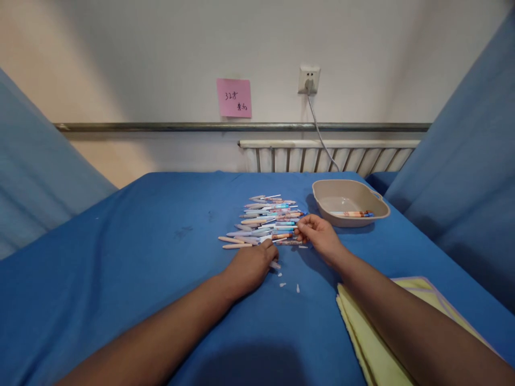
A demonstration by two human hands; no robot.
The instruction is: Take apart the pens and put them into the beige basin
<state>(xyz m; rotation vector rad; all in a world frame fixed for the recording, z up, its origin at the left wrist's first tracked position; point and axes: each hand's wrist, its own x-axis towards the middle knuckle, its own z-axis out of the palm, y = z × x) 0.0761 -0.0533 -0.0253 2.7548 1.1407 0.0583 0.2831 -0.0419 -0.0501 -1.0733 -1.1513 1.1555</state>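
A: Where to watch for trouble first?

B: At the pens (pixel 257 220), laid close and overlapping on the blue cloth (pixel 132 268), just ahead of both hands. Round and loose, so easily set rolling or knocked askew by one careless tug.

A: And the grip on each side?

B: Left hand (pixel 254 266): fingers curled in low at the near edge of the pens, with a short pale piece (pixel 276 265) poking out beside. Held or only lying there? Cannot tell. Right hand (pixel 322 239): thumb and fingertips drawn together at the right-hand ends. Pinching a pen or merely touching? Cannot tell.

A: Anything smaller at risk?

B: The white bits (pixel 298 288), scattered on the near side of the pens. Tiny, so perhaps swept away or lost by a dragging wrist.

A: And over to the right?

B: Basin (pixel 346 222), with more pens (pixel 350 214) inside, just beyond the right hand. Could be bumped in a hasty reach. Beneath the right forearm, a yellow towel (pixel 362 327): possibly rucked up by a low elbow.
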